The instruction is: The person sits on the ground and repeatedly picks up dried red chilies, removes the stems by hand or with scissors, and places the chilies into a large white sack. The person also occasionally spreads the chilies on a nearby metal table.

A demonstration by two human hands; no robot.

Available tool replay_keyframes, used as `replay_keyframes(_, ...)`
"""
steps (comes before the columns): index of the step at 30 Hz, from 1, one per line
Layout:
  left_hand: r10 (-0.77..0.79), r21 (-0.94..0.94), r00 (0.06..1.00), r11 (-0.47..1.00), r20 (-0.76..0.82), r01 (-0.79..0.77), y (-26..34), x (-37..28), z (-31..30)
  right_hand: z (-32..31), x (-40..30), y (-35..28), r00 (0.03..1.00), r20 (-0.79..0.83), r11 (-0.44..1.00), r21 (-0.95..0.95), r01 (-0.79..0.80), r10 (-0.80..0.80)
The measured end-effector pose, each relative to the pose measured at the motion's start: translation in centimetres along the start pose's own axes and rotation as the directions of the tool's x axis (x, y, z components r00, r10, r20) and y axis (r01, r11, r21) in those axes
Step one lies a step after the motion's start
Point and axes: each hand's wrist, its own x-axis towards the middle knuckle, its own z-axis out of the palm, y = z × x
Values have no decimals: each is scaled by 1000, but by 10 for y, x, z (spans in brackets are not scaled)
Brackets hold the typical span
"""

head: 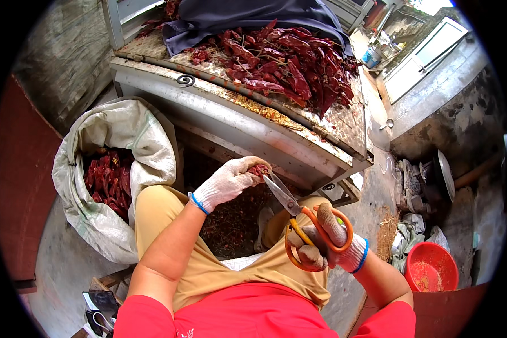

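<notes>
In a white knit glove with a blue cuff, my left hand (230,181) grips dried red chili peppers (259,170) between thumb and fingers. My right hand (327,241), gloved the same way, has its fingers through the orange handles of a pair of scissors (285,196). Their blades stand apart, tips right beside the peppers. To the left is a white woven sack (152,139) with a rolled rim, holding cut dried chili pieces (110,177). Ahead, a heap of whole dried chilies (291,63) with stems lies on a worn metal-edged tabletop (342,126).
A dark blue cloth (253,17) partly covers the heap. Pepper scraps (232,219) litter the floor between my knees. At the right stand a red plastic basin (432,266) and a round metal lid (443,175). A white door (424,59) is in the wall beyond.
</notes>
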Motion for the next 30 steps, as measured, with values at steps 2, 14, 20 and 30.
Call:
replay_keyframes(2, -3, -10, 1000, 1000, -3, 3, -1, -1, 1, -3, 1, 1, 998, 57, 1000, -2, 25, -25)
replay_keyframes(14, -19, -29, 997, 999, -75, 17, 0, -4, 5, 9, 22, 11, 968, -20, 968, -19, 251, -251)
replay_keyframes(20, -117, -544, 985, 839, -129, 28, 4, -8, 13, 3, 20, -2, 952, -82, 949, -143, 280, -294)
replay_keyframes(30, -56, -753, 996, 652, 65, 86, -3, -6, 7, -45, 43, 29, 922, 49, 911, 180, 370, -384)
